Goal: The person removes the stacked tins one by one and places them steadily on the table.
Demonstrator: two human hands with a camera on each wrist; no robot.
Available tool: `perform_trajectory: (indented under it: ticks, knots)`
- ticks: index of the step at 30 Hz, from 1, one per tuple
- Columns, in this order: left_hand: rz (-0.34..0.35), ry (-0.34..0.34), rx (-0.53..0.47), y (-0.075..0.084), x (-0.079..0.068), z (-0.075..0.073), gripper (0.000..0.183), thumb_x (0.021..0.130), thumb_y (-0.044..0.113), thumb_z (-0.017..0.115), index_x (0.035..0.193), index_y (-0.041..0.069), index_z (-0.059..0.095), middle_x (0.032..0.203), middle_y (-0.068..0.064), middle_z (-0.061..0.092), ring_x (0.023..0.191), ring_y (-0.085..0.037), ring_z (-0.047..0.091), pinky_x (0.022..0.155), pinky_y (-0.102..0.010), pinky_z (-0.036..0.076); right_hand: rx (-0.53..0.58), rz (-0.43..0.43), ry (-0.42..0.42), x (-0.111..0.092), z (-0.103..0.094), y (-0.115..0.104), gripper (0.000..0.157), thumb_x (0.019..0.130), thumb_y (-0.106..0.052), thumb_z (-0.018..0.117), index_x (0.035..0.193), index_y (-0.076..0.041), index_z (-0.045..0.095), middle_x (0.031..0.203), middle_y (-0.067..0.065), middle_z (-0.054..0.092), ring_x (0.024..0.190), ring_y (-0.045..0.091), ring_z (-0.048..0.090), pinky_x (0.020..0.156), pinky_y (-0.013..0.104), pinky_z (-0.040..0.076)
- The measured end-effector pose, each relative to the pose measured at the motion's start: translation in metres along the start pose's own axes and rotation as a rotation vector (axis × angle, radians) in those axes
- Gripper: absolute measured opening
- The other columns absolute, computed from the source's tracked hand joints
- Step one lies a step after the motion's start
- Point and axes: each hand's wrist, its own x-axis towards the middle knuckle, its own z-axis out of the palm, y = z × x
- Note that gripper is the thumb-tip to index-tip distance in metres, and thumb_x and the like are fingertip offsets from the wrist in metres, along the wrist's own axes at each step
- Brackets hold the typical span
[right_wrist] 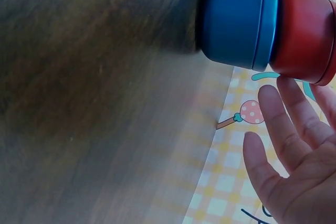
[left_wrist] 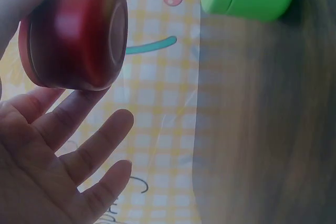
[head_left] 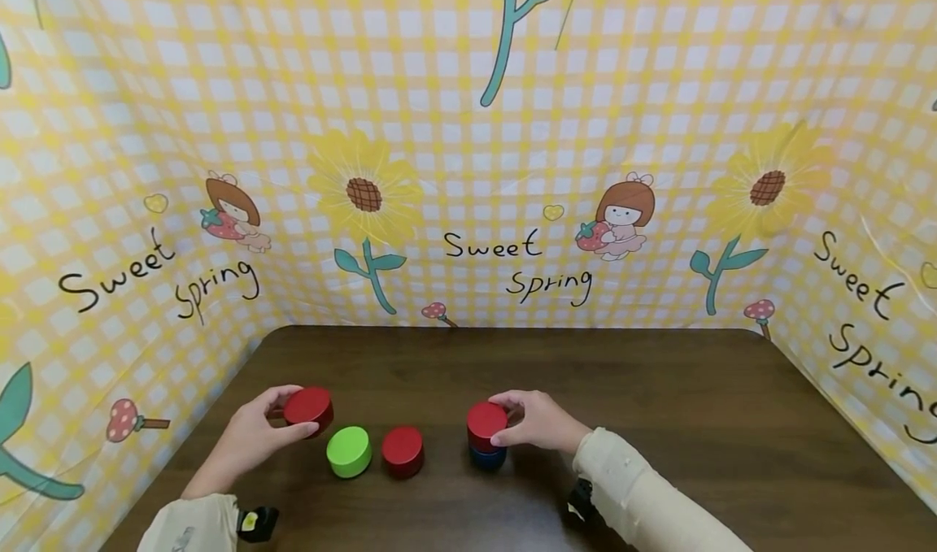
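My left hand (head_left: pixel 252 432) pinches a red round tin (head_left: pixel 310 410) between thumb and fingers. In the left wrist view this tin (left_wrist: pixel 79 35) is raised off the table, its underside turned toward the green one. To the right, my right hand (head_left: pixel 540 422) grips another red tin (head_left: pixel 486 424) that sits on top of a blue tin (head_left: pixel 488 456). The right wrist view has the blue tin (right_wrist: pixel 236 22) standing on the table, with the gripped red tin (right_wrist: pixel 304 32) flush against its lid. Between the hands stand a green tin (head_left: pixel 349 453) and a third red tin (head_left: pixel 403 452).
The dark wooden table (head_left: pixel 659 406) has rounded back corners. A yellow checked cloth (head_left: pixel 468 170) with printed flowers and lettering hangs behind and along both sides. Small black wrist devices show at each sleeve (head_left: pixel 637 487).
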Motion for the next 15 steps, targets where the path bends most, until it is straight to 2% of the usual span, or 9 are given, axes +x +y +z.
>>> perform_trajectory:
  ticks: [10, 15]
  knots:
    - [-0.042, 0.024, 0.044, -0.009, -0.007, -0.023, 0.065, 0.081, 0.029, 0.078, 0.128, -0.007, 0.05, 0.114, -0.022, 0.061, 0.1, -0.036, 0.058, 0.071, -0.035, 0.047, 0.004, 0.003, -0.011, 0.002, -0.001, 0.001, 0.056, 0.08, -0.019, 0.078, 0.129, 0.0, 0.056, 0.116, 0.012, 0.063, 0.1, 0.025, 0.06, 0.085, 0.038, 0.05]
    - [-0.058, 0.006, 0.075, -0.015, -0.01, -0.025, 0.067, 0.08, 0.031, 0.078, 0.127, -0.009, 0.05, 0.112, -0.022, 0.062, 0.1, -0.037, 0.058, 0.069, -0.035, 0.047, -0.009, 0.004, -0.009, -0.002, -0.003, 0.001, 0.056, 0.08, -0.02, 0.078, 0.128, 0.001, 0.057, 0.116, 0.012, 0.064, 0.098, 0.024, 0.06, 0.083, 0.036, 0.051]
